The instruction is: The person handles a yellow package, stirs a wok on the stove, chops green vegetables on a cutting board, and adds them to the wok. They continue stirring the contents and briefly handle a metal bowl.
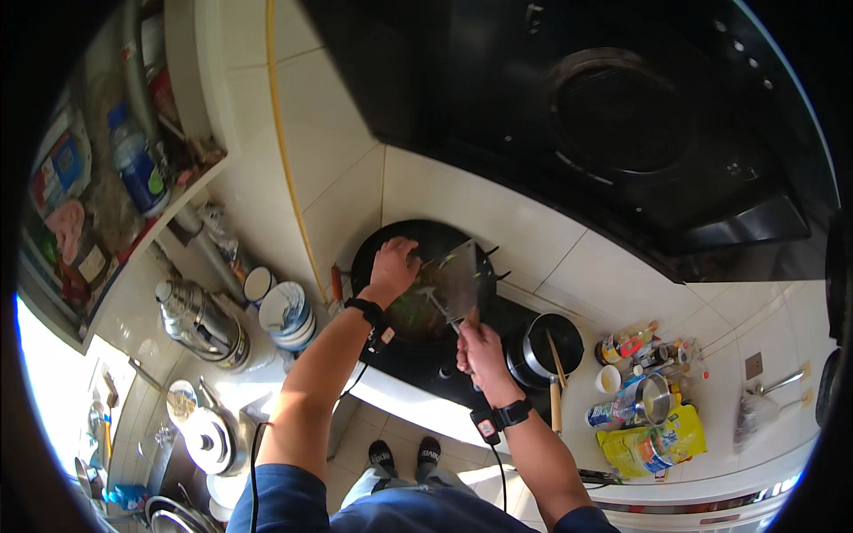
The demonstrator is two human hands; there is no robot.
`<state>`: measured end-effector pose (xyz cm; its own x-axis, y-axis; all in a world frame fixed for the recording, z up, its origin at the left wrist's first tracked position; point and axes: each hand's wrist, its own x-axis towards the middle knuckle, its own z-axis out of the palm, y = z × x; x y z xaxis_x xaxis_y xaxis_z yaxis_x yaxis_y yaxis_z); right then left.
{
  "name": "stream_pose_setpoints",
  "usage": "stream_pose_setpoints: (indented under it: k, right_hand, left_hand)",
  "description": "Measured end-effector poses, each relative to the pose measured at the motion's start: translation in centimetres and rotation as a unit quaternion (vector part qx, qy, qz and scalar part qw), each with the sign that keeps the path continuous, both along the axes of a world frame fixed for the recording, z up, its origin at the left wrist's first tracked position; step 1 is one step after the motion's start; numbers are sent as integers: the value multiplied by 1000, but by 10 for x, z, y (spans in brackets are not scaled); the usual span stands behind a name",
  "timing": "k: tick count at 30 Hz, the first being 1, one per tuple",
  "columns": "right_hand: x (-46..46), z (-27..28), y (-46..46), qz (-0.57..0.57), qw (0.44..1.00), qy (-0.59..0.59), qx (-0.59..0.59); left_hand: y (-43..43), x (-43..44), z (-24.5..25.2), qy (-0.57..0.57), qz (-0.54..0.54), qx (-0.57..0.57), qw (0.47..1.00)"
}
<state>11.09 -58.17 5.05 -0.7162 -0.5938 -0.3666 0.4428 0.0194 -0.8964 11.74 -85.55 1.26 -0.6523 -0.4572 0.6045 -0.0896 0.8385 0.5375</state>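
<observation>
A large dark wok [376, 250] sits on the black gas stove [400, 360], with green and brown food [413, 316] inside. Above the wok's left part is my left hand [393, 268], its fingers bent and spread; I see nothing held in it. My right hand [481, 352] is closed around the handle of a cleaver [460, 280], whose broad metal blade is raised over the wok's right side. A second metal handle or utensil [436, 303] reaches from the same hand into the wok; its exact shape is unclear.
Right of the wok stands a small pot [533, 343] with wooden chopsticks [554, 356]. Bottles, a metal bowl [653, 400] and a yellow bag [650, 446] are farther right. Stacked bowls [286, 316] and a steel thermos [200, 326] stand left. A black range hood [500, 133] hangs above.
</observation>
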Motion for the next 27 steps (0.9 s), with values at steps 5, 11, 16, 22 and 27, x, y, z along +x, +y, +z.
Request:
stream_pose_setpoints:
  k: [5,11,16,22,27]
  right_hand:
    - [40,-7,0,14,996,4,-83]
    - [197,-34,-8,243,950,74,-179]
    - [347,-72,33,473,858,-64,-189]
    - [537,-74,100,702,686,-109,-161]
    - [704,-57,175,844,517,0,-144]
  left_hand:
    - [39,135,16,113,34,105,987]
    - [202,410,-19,100,212,232,944]
    - [357,596,-54,109,468,137,866]
    - [559,779,-34,164,782,-13,602]
    - [710,898,-34,224,891,-79,387]
